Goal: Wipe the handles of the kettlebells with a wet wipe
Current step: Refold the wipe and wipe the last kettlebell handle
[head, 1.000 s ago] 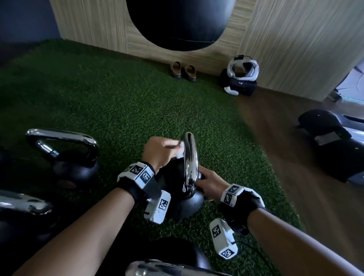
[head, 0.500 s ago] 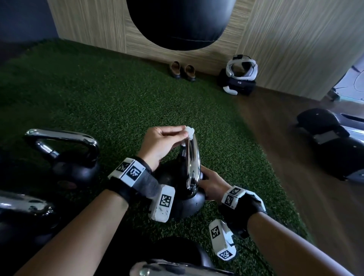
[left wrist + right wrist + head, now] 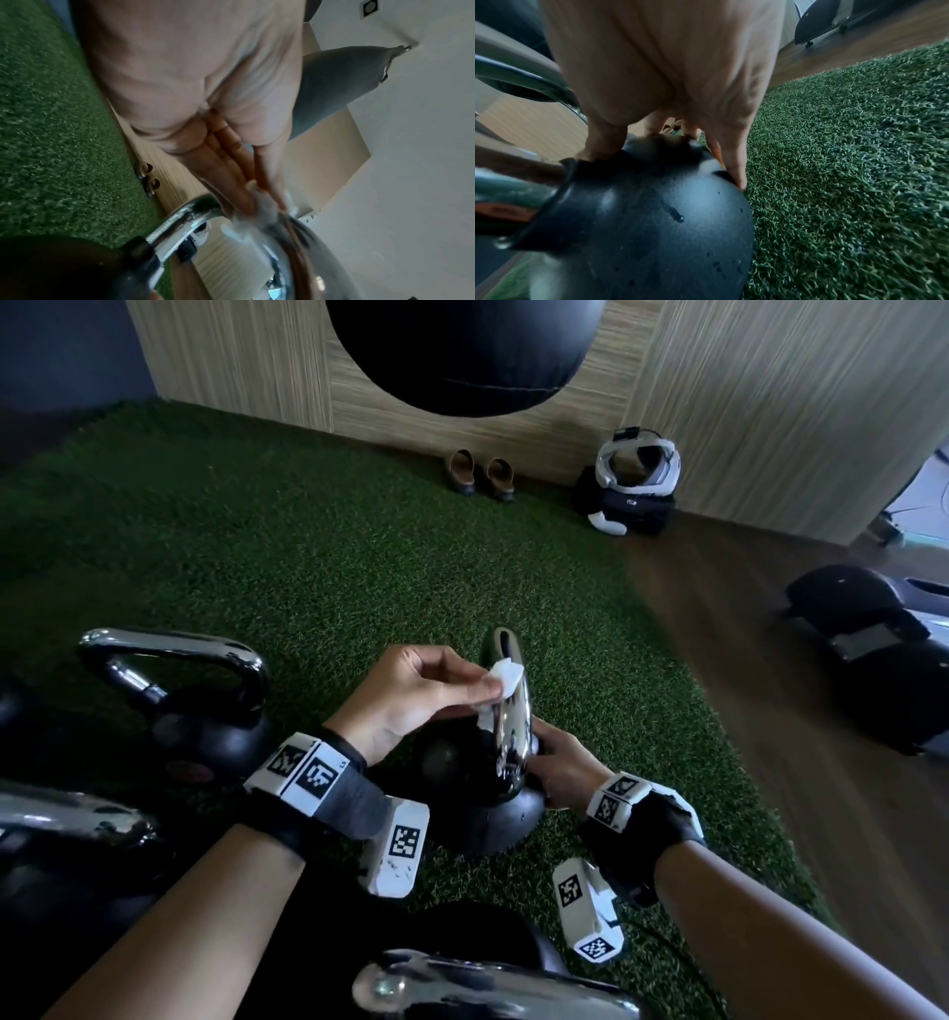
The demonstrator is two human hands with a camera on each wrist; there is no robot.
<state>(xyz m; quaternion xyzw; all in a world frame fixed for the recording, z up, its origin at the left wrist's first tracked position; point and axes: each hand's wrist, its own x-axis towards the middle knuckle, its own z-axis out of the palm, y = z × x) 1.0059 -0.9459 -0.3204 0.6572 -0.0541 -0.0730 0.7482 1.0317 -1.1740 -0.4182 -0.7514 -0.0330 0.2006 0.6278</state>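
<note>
A black kettlebell (image 3: pixel 477 783) with a chrome handle (image 3: pixel 511 711) stands on the green turf (image 3: pixel 308 557) in the middle of the head view. My left hand (image 3: pixel 421 695) pinches a small white wet wipe (image 3: pixel 506 675) against the upper left side of that handle; the left wrist view shows the wipe (image 3: pixel 264 205) blurred between fingers and thumb on the chrome handle (image 3: pixel 180 227). My right hand (image 3: pixel 557 765) rests on the bell's right side, its fingers (image 3: pixel 734 162) spread over the black ball (image 3: pixel 641 233), thumb beside the handle's base.
More kettlebells with chrome handles stand close by: one at the left (image 3: pixel 174 690), one at the far left edge (image 3: pixel 67 829), one at the bottom (image 3: pixel 488 983). A black punching bag (image 3: pixel 462 351) hangs ahead. Shoes (image 3: pixel 480 474) and a headset on a bag (image 3: pixel 634 480) lie by the wall.
My left hand has turned and slid the wipe from the handle's left side up over its top and onto the upper side. The right hand has stayed on the bell.
</note>
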